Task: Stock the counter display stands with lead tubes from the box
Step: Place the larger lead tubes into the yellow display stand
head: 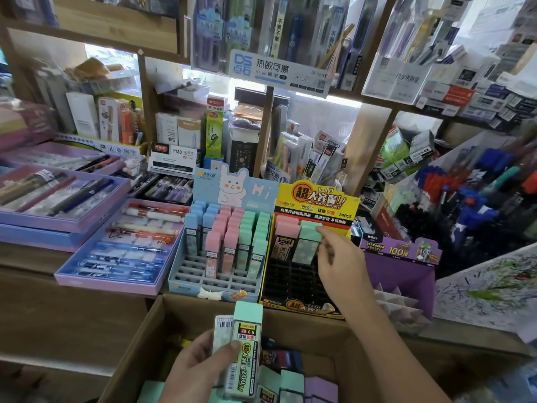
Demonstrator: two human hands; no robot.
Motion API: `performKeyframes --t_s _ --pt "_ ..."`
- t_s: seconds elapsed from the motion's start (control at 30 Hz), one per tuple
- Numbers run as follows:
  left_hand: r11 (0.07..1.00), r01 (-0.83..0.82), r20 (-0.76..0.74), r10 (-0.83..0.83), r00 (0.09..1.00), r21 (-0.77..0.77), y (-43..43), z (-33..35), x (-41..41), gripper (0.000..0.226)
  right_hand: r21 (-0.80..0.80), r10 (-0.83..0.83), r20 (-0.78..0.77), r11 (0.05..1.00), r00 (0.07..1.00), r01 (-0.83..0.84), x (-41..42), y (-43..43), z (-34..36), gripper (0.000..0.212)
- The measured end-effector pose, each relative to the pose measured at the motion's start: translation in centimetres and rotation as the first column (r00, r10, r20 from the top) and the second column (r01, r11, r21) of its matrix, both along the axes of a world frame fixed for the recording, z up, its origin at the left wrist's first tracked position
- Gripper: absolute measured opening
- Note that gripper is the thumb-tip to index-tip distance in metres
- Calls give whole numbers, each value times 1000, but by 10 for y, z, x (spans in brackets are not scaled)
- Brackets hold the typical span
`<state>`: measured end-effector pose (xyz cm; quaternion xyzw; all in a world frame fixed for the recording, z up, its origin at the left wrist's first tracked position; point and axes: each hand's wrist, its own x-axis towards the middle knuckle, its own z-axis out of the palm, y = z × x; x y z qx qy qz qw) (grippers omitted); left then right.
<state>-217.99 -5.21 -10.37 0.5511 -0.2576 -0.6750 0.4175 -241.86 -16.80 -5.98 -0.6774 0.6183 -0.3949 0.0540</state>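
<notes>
Right, head view only. Left hand [200, 365] hung low over the cardboard box [186, 308], thumb and fingers wrapped round a mint-capped tube [245, 344], with a second tube [222, 330] tucked behind it showing a barcode. Right hand [340, 266] was out at the black-and-yellow stand [290, 283], fingertips curled onto the right edge of a mint tube [308, 242] seated in the back rows beside a pink one [286, 237]; looked like a light pinch.

Key relation: the stand's open slots lay forward and slightly right of the left hand, directly under the right hand, so the right was nearer. Seated tubes stood upright, leaning back a little, caps up. The held tube was also roughly upright, cap toward the stand, so I'd judge little re-orienting was needed, just a hand-off or a reach forward. More tubes [290, 385] lay in the box below.

Readable text: held tube "2B 0.5" and "200"; stand header "1-10", "2B/0.5MM MPR-2086", "24PCS". Blue stand [215, 282] on the left carried a bunny and "Hi", mostly full, front rows open. Purple stand [401, 263] on the right read "ULTRAMAN" and "100". Behind: "1120", "G-5", "DS".
</notes>
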Motion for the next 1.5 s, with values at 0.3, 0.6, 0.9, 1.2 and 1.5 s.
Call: performKeyframes --t_s 0.3,0.6,0.9,1.2,1.5 --pt "999 -16 -7 16 1000 -50 5 3 0 20 36 55 256 997 965 -66 11 36 0 24" --pt "990 9 -94 -22 995 -139 9 1 -6 36 392 160 550 817 819 -423 41 76 -17 12" --pt "991 -130 -265 116 957 -37 9 -3 -4 27 266 168 612 876 773 -401 19 72 10 13" --pt "990 -133 -394 107 913 -40 11 -1 -7 22 16 63 311 997 948 -71 -32 40 46 15" --pt "992 -125 -386 109 916 -17 8 1 -6 23 -57 -47 35 997 998 49 -47 12 41 12"
